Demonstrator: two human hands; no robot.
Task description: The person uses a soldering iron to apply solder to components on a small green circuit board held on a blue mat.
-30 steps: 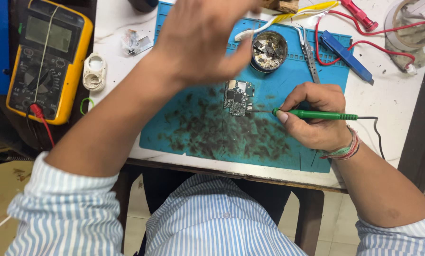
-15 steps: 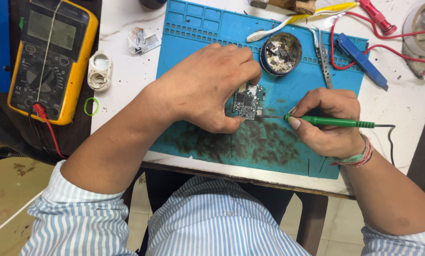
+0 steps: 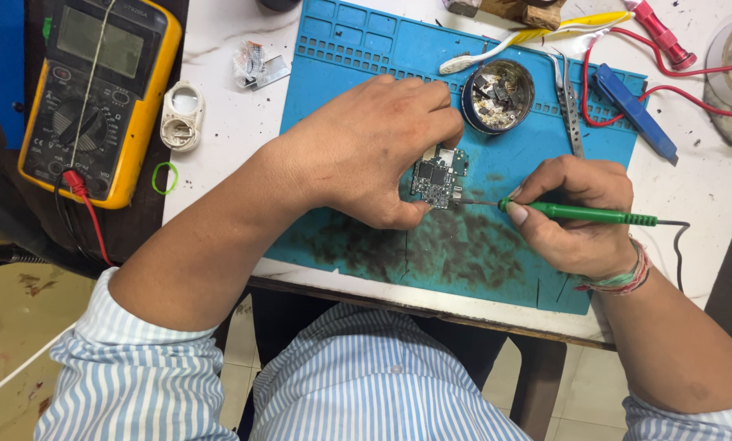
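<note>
Closest to me I see a blue-and-white striped shirt (image 3: 366, 384), sleeves pushed up on both arms, and the near edge of the white table (image 3: 219, 122).

Just past that edge lies a blue work mat (image 3: 431, 245), its near half smudged dark. My left hand (image 3: 366, 151) rests on the mat with the fingers curled down around a small circuit board (image 3: 438, 178); thumb and fingertips pinch it at its left side and top, holding it against the mat near the middle. My right hand (image 3: 582, 216) is closed in a pen grip around a green soldering iron (image 3: 595, 215), which lies almost level, its thin metal tip touching the board's lower right corner. A dark cord leaves the iron's back end to the right.

Farther on, a round tin (image 3: 497, 95) of small parts sits on the mat just beyond the board, with metal tweezers (image 3: 569, 110) beside it and a flat blue tool (image 3: 634, 113) further right, crossed by a red wire (image 3: 627, 45). A toothbrush (image 3: 513, 42) lies along the mat's far edge.

Off to the left, well apart from the hands, a yellow multimeter (image 3: 96, 98) lies with a red lead plugged in, a small white round part (image 3: 182, 114) and a green rubber band (image 3: 165, 177) beside it.
</note>
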